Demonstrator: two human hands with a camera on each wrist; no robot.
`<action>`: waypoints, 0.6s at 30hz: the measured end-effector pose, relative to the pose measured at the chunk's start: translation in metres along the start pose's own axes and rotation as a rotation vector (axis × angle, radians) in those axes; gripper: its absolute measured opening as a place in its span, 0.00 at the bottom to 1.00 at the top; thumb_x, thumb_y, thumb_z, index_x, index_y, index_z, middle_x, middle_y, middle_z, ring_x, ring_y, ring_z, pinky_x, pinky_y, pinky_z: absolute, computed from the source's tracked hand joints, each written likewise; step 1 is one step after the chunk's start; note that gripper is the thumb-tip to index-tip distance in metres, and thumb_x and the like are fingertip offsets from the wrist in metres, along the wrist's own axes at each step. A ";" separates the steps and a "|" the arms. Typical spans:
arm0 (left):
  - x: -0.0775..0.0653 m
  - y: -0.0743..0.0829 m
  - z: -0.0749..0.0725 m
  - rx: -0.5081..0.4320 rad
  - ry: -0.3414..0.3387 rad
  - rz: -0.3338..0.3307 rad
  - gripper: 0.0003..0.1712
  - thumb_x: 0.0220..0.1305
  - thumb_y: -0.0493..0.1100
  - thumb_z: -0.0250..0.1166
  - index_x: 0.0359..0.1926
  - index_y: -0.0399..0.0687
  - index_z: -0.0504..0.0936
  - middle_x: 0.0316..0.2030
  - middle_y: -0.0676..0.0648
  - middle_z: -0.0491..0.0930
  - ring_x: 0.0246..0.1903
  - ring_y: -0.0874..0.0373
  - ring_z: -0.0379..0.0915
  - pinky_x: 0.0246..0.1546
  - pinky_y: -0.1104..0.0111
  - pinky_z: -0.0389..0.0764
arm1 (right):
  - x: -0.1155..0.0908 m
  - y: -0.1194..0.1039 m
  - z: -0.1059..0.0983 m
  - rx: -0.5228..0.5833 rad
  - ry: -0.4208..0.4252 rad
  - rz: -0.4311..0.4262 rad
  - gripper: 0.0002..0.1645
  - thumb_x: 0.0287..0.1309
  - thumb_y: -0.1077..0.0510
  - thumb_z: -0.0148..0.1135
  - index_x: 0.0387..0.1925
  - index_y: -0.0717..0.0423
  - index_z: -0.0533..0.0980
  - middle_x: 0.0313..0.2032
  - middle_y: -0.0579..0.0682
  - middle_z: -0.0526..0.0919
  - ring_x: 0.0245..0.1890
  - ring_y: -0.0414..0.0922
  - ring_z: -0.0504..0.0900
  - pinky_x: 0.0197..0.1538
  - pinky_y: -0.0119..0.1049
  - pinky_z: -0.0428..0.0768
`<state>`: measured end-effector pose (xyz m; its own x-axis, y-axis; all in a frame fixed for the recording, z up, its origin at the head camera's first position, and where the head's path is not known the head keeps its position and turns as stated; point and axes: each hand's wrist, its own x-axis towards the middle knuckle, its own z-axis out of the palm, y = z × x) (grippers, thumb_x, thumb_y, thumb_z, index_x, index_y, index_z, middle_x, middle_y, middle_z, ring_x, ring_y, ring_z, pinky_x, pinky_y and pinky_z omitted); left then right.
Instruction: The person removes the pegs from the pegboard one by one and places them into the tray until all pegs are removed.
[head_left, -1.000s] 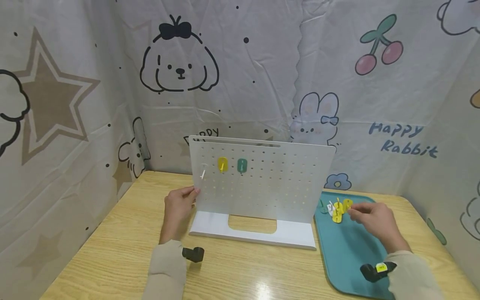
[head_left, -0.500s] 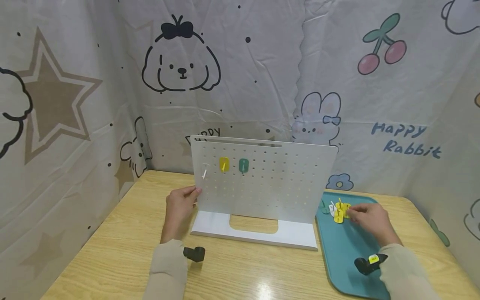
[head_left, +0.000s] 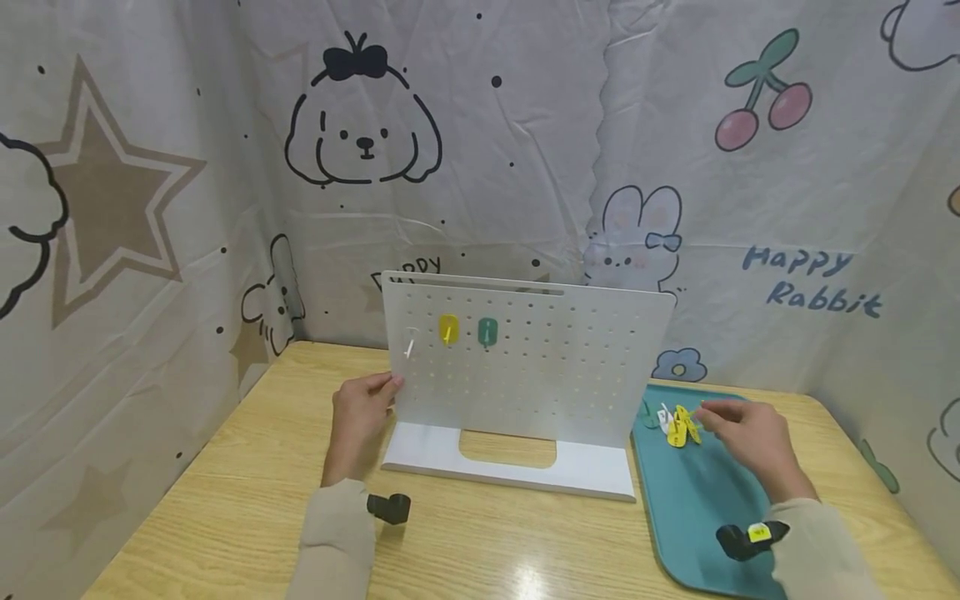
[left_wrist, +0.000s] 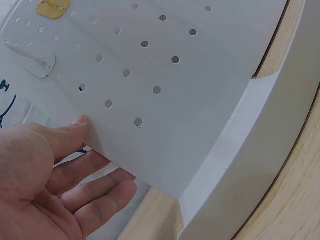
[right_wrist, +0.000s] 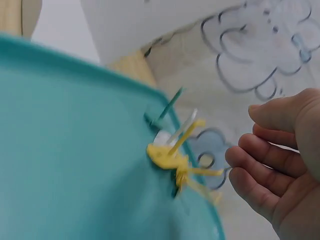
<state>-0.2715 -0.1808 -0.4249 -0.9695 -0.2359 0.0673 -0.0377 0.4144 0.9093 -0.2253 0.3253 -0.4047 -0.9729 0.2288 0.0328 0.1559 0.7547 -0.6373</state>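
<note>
A white pegboard (head_left: 525, 375) stands on the table, with a white hook (head_left: 409, 343), a yellow hook (head_left: 448, 330) and a green hook (head_left: 487, 332) in its upper left part. My left hand (head_left: 360, 417) grips the board's left edge, thumb on the front face and fingers behind, as the left wrist view shows. Over the tray's far end, my right hand (head_left: 753, 442) has loosely bent fingers beside a cluster of yellow hooks (head_left: 677, 433). In the right wrist view a gap separates thumb and fingers, with nothing between them. A white hook (head_left: 663, 418) and a green hook (head_left: 647, 414) lie beside the cluster.
The teal tray (head_left: 697, 517) lies right of the board, its left rim close to the board's base (head_left: 525, 479). Wooden table (head_left: 450, 542) extends in front. A printed curtain (head_left: 510, 167) hangs behind and along both sides.
My right hand moved slightly left, then back right, around the yellow hooks. The yellow hook nearest its fingertips has shifted lower and now lies tilted. The left hand stays at the board's edge.
</note>
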 end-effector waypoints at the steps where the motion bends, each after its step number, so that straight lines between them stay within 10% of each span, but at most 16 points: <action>1: 0.000 0.000 0.000 0.001 0.000 -0.002 0.18 0.72 0.46 0.63 0.56 0.40 0.84 0.50 0.38 0.84 0.45 0.46 0.83 0.39 0.61 0.87 | -0.003 -0.003 0.000 0.009 0.010 -0.010 0.33 0.70 0.43 0.59 0.59 0.69 0.75 0.54 0.69 0.79 0.52 0.64 0.78 0.48 0.56 0.81; 10: -0.001 0.001 0.000 0.004 0.005 0.008 0.18 0.72 0.45 0.64 0.55 0.40 0.84 0.50 0.38 0.84 0.45 0.46 0.83 0.39 0.61 0.87 | -0.028 -0.047 0.000 0.120 0.072 -0.157 0.31 0.68 0.42 0.61 0.57 0.64 0.78 0.54 0.64 0.81 0.53 0.60 0.79 0.49 0.54 0.82; 18: -0.002 0.002 0.000 0.004 0.003 0.004 0.18 0.72 0.46 0.63 0.56 0.40 0.84 0.50 0.38 0.84 0.45 0.46 0.83 0.40 0.61 0.87 | -0.039 -0.087 0.011 0.174 0.124 -0.361 0.21 0.67 0.51 0.66 0.51 0.63 0.82 0.47 0.59 0.85 0.44 0.53 0.84 0.37 0.24 0.80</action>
<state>-0.2701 -0.1793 -0.4231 -0.9688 -0.2368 0.0724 -0.0345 0.4185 0.9075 -0.2030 0.2439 -0.3592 -0.9303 0.0486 0.3636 -0.2331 0.6870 -0.6883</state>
